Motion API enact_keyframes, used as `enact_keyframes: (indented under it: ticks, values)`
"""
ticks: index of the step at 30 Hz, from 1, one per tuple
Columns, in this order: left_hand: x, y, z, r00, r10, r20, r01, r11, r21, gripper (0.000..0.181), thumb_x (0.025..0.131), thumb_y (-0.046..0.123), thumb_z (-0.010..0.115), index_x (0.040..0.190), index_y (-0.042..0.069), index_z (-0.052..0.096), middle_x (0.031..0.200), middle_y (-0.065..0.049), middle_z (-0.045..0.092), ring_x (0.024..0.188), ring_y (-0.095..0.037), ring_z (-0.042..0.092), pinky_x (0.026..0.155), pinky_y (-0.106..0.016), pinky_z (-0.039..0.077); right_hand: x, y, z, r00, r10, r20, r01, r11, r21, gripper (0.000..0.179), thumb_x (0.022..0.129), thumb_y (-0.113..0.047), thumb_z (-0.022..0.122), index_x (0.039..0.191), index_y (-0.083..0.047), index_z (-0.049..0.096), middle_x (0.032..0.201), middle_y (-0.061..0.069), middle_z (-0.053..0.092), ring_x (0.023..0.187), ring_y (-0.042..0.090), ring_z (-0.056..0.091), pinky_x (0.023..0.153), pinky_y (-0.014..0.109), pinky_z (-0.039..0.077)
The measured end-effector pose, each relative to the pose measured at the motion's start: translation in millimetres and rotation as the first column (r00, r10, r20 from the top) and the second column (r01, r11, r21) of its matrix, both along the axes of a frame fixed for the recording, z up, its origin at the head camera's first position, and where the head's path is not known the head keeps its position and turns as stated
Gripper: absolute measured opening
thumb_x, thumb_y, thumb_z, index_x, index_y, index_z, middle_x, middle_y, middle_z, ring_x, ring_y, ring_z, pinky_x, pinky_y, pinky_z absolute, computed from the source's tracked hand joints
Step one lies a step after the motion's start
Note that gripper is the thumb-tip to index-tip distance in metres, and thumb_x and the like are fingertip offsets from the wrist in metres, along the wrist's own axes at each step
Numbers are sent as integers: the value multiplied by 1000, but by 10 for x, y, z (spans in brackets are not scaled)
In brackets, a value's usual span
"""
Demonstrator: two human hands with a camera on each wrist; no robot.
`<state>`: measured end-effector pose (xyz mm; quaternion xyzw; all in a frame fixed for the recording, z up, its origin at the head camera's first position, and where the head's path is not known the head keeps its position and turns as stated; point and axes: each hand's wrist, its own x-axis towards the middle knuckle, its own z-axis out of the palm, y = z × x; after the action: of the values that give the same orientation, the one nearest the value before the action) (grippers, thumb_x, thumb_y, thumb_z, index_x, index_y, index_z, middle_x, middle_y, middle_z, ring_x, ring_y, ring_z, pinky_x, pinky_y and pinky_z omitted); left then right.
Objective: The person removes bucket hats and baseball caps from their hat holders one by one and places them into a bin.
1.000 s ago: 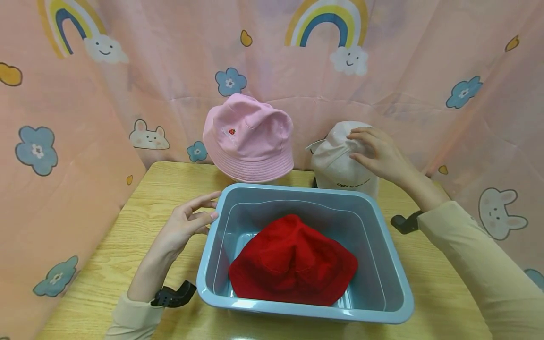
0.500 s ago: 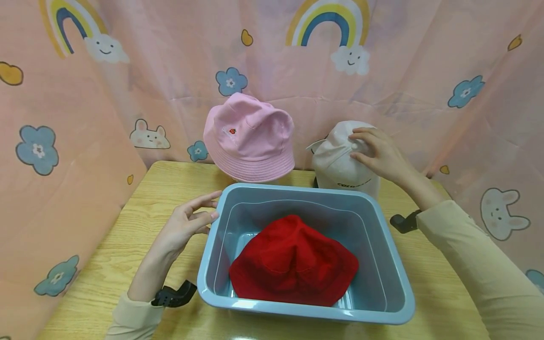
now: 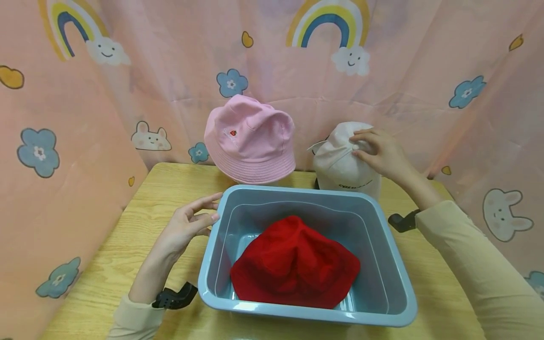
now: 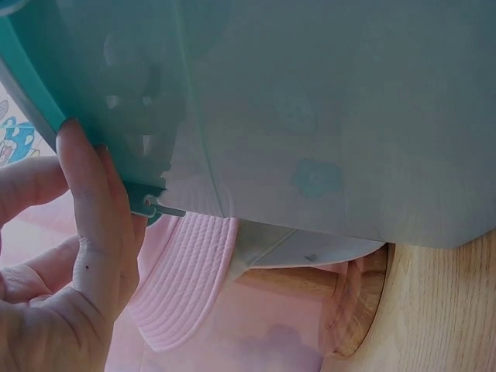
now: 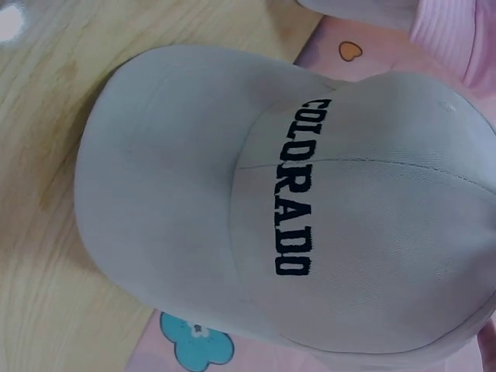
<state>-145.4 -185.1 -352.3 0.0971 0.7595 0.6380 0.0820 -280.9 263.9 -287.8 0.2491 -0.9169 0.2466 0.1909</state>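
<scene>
A light-blue plastic bin (image 3: 393, 264) stands at the front of the table, and a red bucket hat (image 3: 295, 264) lies inside it. My left hand (image 3: 180, 229) is at the bin's left side, its fingertips touching the rim; in the left wrist view the fingers (image 4: 91, 209) lie against the outside. Behind the bin, my right hand (image 3: 382, 153) pinches the crown of a white baseball cap (image 3: 340, 163) near its top button. In the right wrist view the cap (image 5: 372, 232) shows black COLORADO lettering. A pink bucket hat (image 3: 250, 139) with a strawberry emblem sits back left.
A wooden stand (image 4: 360, 302) with a round base shows below the pink brim in the left wrist view. A pink patterned curtain (image 3: 170, 56) hangs behind and beside the wooden table (image 3: 127, 245).
The white cap's crown has creased a little and its lettering has shifted slightly under my right hand. My left hand stays at the bin's rim.
</scene>
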Motion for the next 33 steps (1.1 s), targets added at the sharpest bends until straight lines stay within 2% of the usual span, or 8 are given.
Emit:
enact_keyframes:
  ticks: [8,18,24,33]
  values:
    - [4,-7,2,1000,3,-4,-3,1000,4,52,93,18,61,142,13,46,124,-13,52,83,-10,68,75,-32,57,-12,5,-1,1000,0,7,0,1000,14,32,85,-6,71,117,-4,66,125,17,60,119,39,51,98,57,39]
    - [-15,-8,8,1000,-2,-2,2,1000,2,52,93,19,61,142,13,46,124,-12,53,84,-10,68,75,-32,56,-10,8,-12,1000,13,-15,-14,1000,-7,28,87,-6,69,115,-2,67,126,19,58,121,40,49,101,57,38]
    - [-13,-4,11,1000,-4,-5,4,1000,6,52,93,18,62,142,12,46,124,-13,54,84,-11,69,75,-32,57,-14,4,-20,999,27,-36,-28,999,-23,26,86,-3,68,112,-1,68,123,20,60,119,39,50,99,56,39]
    - [-5,-3,-4,1000,3,-1,-3,1000,3,52,93,19,62,142,13,47,123,-13,53,84,-11,68,75,-32,57,-8,1,16,1000,29,-3,-29,999,-28,26,87,-3,67,113,1,67,122,20,60,119,39,48,98,56,39]
